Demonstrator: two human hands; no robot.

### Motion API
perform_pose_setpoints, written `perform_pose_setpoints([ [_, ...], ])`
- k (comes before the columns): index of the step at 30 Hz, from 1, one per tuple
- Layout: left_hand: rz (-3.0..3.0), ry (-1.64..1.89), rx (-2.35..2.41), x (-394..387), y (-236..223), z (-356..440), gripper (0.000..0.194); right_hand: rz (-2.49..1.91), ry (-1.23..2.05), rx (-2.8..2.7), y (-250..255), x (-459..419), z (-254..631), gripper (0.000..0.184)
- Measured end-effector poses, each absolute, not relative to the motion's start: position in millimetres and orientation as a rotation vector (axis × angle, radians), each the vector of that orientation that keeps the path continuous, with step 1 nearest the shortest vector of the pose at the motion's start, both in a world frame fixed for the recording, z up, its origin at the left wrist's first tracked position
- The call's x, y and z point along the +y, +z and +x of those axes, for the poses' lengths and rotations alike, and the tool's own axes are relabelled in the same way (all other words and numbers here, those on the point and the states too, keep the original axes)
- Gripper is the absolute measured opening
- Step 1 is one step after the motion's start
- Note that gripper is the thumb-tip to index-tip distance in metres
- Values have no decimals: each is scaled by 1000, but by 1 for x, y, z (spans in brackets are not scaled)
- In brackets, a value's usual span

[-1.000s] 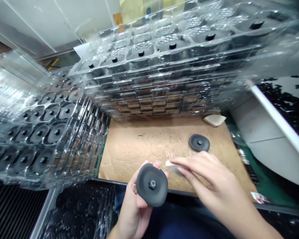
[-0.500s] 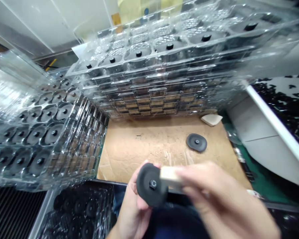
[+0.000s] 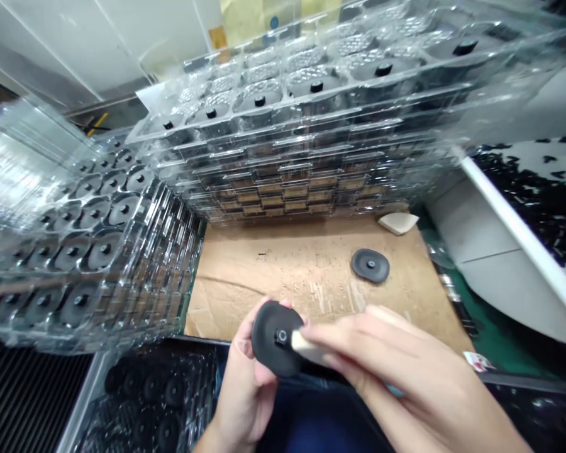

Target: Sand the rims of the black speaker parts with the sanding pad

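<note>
My left hand (image 3: 245,380) grips a black oval disc (image 3: 271,355) by its rim, the face with a small central stud turned up toward me. Between the fingers and thumb of my right hand (image 3: 400,362) is a cream-coloured pad (image 3: 306,347), partly covered by the fingers. Its tip meets the disc's face just right of the stud; whether it presses there I cannot tell. Another black oval disc (image 3: 370,265) lies on the brown cardboard (image 3: 245,264), beyond my right hand. Farther back on the cardboard sits a cream wedge-shaped piece (image 3: 398,223).
Tall stacks of clear plastic trays (image 3: 283,157) holding black discs stand behind the cardboard, with more trays (image 3: 89,233) on the left. Below left is another tray of discs (image 3: 158,402). A white bin (image 3: 519,220) with many small black parts stands at the right.
Both hands and the held disc have shifted slightly left. The pad has moved from the disc's upper right edge down and inward, near the stud. The loose disc lies as before.
</note>
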State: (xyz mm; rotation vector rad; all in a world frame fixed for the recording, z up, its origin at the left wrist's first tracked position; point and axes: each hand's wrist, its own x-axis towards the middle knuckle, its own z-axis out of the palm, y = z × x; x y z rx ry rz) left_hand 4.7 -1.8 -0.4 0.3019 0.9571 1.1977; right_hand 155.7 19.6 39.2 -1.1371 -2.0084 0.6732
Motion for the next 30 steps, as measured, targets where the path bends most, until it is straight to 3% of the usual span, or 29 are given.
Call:
perform_pose_setpoints([
  [7,112,1172,895,3,-7,5,52,-1309,1204,-1714,-3,23,175,16],
  [13,68,1156,861,5,-5,4,46,-1721,1089,-1591,-70,12,204,22],
  [19,156,1110,916,0,-3,15,58,-1535,957,-1537,-12,18,173,23],
  [23,128,1015,908,-7,-9,10,50,-1096,744,-1809,33,20,145,27],
  [27,124,1044,959,-9,-13,5,51,-1082,1011,-2003,42,22,139,26],
  [30,166,1035,884,-7,-9,10,54,-1094,858,-1910,39,21,137,27],
])
